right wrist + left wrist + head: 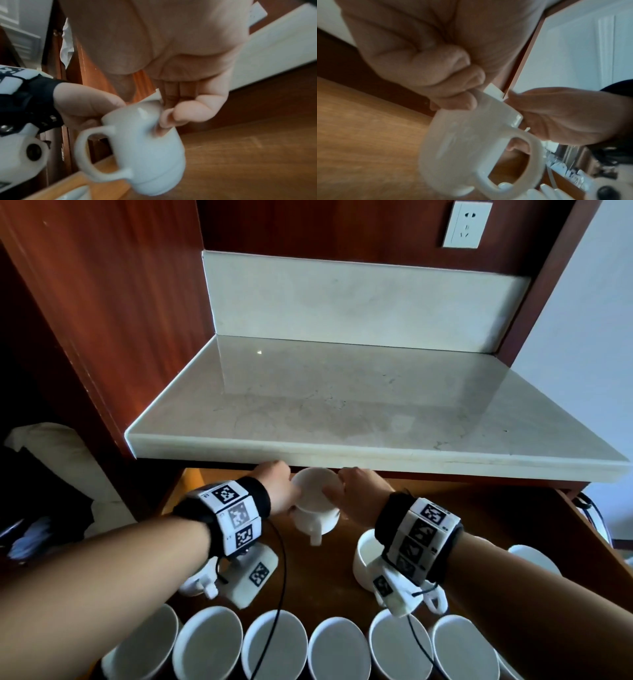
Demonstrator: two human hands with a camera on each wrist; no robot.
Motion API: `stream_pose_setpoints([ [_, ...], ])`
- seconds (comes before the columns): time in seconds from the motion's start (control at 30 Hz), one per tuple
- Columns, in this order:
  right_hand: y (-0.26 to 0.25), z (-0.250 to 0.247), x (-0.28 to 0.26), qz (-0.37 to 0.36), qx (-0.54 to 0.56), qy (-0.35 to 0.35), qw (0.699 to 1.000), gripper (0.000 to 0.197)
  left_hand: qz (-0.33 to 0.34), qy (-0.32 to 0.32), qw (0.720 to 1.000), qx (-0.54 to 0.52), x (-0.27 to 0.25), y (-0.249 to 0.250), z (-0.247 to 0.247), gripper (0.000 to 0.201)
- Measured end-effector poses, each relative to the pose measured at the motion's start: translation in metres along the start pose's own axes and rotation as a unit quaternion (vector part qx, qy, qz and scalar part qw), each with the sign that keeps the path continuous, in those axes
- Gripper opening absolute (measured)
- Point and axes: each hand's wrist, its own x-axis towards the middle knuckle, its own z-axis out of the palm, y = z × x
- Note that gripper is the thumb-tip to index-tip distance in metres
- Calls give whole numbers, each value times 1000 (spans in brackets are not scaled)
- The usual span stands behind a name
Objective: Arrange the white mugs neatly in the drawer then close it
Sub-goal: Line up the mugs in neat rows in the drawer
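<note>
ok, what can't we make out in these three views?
- Head view: back of the drawer, hidden under the countertop.
- Head view: the fingers of both hands, hidden behind the held mug.
- Head view: front-row mugs, cut off by the bottom edge.
- Wrist views: held mug motion-blurred; whether its base touches the drawer is unclear.

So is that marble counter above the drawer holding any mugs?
No, the marble counter is bare in the head view; the white mugs all sit below in the open drawer.
</note>
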Motion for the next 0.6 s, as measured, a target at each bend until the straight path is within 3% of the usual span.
stream_pose_setpoints([
  [0.2,-4,-3,7,26,-76,-43,996,24,56,28,998,-11,-17,-17,-7,53],
  [0.3,-4,12,6,30,-122,-86,988,25,3,58,993,101,-15,-56,-21,56],
  [0.47,-9,35,1,45,-182,-128,974,31,-53,-27,969,239,-14,-116,-17,44],
  [0.6,-16,39,-1,56,-229,-160,958,33,-81,-85,943,310,-20,-130,-10,42],
])
